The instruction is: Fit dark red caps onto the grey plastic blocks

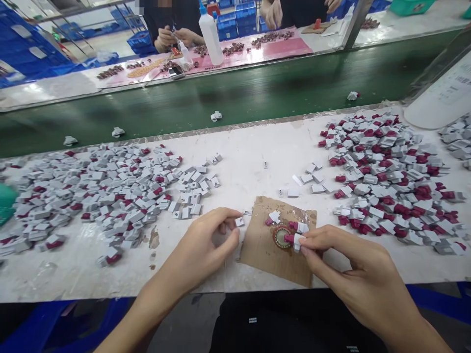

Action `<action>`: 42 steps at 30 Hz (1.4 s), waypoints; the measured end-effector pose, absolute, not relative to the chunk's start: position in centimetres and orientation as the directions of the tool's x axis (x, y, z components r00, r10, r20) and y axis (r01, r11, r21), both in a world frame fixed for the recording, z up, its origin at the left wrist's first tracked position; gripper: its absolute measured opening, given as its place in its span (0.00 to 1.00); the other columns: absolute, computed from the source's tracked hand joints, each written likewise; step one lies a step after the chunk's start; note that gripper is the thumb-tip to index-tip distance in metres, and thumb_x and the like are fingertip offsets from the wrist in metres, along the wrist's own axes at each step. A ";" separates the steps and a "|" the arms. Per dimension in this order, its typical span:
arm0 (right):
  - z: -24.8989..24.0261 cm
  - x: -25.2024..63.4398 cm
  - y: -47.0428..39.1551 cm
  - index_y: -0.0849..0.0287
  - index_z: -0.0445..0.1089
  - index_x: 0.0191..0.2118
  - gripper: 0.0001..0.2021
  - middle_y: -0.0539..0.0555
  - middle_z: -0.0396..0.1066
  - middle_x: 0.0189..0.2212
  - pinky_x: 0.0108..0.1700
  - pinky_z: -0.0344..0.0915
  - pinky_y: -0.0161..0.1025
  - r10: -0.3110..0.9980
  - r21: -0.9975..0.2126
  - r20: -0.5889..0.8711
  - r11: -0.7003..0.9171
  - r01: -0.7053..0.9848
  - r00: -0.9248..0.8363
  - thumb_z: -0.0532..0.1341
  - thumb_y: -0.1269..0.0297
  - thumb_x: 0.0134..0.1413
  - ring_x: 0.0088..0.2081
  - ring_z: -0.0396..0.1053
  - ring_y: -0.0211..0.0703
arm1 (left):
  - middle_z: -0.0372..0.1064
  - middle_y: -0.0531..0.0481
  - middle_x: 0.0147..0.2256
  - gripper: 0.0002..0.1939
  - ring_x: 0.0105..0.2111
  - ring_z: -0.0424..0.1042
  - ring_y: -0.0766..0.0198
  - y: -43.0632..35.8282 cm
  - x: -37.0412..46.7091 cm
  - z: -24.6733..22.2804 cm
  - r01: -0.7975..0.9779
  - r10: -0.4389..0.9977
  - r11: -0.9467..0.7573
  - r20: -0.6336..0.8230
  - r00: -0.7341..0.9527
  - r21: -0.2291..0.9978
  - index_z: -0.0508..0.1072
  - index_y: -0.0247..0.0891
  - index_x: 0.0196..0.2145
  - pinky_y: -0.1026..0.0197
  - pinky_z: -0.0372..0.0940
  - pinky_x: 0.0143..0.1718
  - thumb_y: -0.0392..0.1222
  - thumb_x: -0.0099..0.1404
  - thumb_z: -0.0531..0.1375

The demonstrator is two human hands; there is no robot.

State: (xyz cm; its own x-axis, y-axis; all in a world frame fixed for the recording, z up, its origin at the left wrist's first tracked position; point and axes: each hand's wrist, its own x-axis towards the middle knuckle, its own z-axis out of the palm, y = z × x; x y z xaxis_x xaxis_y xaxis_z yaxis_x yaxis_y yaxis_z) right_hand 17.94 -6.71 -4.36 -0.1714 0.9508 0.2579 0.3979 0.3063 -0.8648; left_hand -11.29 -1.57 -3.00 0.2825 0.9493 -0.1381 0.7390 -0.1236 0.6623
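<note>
My right hand point(349, 264) pinches a small grey-and-maroon plastic part point(296, 241) between thumb and fingertips. Its maroon end is over a round, shallow bottle cap point(280, 237) on a piece of brown cardboard point(265, 255). Two similar parts lie on the cardboard by the cap: one point(274, 217) behind it, another point(302, 227) just beyond my right fingertips. My left hand point(209, 240) is closed at the cardboard's left edge, with a small light-grey block point(240, 222) between thumb and index finger. Its other fingers curl partly out of sight.
Piles of grey-and-maroon parts lie left point(121, 181) and right point(390, 181) on the white table point(243, 147). Several loose grey blocks point(312, 175) sit behind the cardboard. Beyond runs a green conveyor point(257, 98) carrying a few parts. Co-workers' hands point(176, 38) and a white squeeze bottle point(211, 39) are across it.
</note>
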 end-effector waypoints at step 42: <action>-1.8 21.1 5.8 0.53 0.87 0.49 0.10 0.59 0.87 0.46 0.46 0.86 0.52 0.994 -0.945 0.006 0.041 0.325 -0.107 0.75 0.58 0.66 0.42 0.86 0.52 | 0.87 0.46 0.44 0.06 0.43 0.83 0.54 9.2 -2.4 0.3 0.451 0.906 -0.207 -0.004 0.422 0.868 0.85 0.40 0.46 0.49 0.78 0.48 0.40 0.74 0.67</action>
